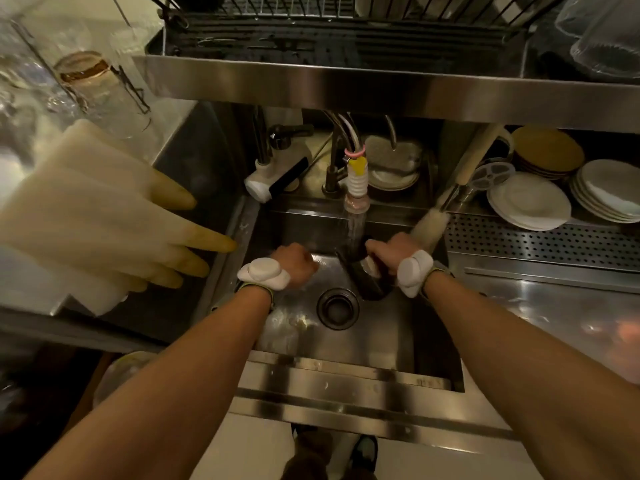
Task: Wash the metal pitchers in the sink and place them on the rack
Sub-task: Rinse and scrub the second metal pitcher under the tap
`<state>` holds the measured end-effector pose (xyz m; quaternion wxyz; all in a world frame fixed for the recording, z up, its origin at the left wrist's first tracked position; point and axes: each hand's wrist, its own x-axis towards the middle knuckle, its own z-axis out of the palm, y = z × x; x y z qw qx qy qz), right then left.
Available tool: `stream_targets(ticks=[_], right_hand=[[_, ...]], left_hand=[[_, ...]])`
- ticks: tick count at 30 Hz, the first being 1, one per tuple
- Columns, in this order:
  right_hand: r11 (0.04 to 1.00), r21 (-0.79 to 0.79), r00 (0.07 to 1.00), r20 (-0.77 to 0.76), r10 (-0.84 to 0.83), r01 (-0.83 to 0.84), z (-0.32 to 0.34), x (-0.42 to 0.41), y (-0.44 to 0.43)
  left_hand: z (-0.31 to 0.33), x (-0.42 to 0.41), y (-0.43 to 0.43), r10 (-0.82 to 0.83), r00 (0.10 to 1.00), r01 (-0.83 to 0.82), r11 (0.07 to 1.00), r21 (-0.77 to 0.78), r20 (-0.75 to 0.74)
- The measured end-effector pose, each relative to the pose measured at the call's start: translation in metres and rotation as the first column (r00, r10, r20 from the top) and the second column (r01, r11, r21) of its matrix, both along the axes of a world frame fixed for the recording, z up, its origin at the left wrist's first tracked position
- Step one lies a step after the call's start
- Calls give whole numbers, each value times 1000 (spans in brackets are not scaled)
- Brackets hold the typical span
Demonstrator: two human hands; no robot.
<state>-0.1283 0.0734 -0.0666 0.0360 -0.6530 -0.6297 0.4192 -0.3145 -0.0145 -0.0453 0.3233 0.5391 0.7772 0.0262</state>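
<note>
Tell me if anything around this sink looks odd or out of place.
Nothing looks spilled or broken. One oddity: a rubber glove hangs over the counter edge left of the sink, fingers sticking out stiffly. The right hand holds the pitcher tilted under the running tap, as expected.

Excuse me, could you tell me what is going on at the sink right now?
A person is rinsing a dark metal pitcher in the stainless steel sink. The right hand holds the pitcher tilted under the running faucet nozzle, with water streaming into it. The left hand is closed in a fist beside it, low in the basin; whether it holds anything cannot be seen. The dark wire rack above the sink shows no pitcher yet.
</note>
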Motion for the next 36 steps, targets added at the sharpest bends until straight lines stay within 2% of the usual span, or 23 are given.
stream_targets(ticks=[2, 6, 11, 14, 17, 21, 26, 30, 36], right_hand=[[995, -44, 991, -100, -90, 86, -4, -10, 2], [990, -113, 974, -204, -103, 81, -11, -22, -10], [983, -79, 972, -157, -175, 164, -12, -1, -1], [995, -43, 981, -168, -98, 92, -13, -15, -4], [997, -74, 989, -144, -17, 6, -12, -13, -5], [992, -49, 982, -143, -123, 117, -13, -1, -1], [999, -23, 987, -157, -34, 31, -9, -17, -3], [996, -15, 987, -134, -84, 83, -7, -5, 2], [1000, -24, 987, -158, -17, 13, -7, -15, -1]], left_hand=[[-2, -1, 1, 2, 1000, -2, 1000, -17, -11], [-1, 0, 6, 1, 1000, -1, 1000, -30, -27], [1, 4, 14, -25, 999, 24, 999, -25, -38], [0, 5, 15, -24, 998, 23, 999, -33, -50], [0, 4, 17, -4, 999, 3, 1000, -26, -53], [-1, 4, 16, 21, 998, -21, 1000, -14, -56], [0, 4, 18, 13, 999, -14, 1000, -23, -37], [2, 1, 18, 5, 1000, -5, 999, -32, -7], [0, 4, 20, 4, 1000, -4, 1000, -9, -13]])
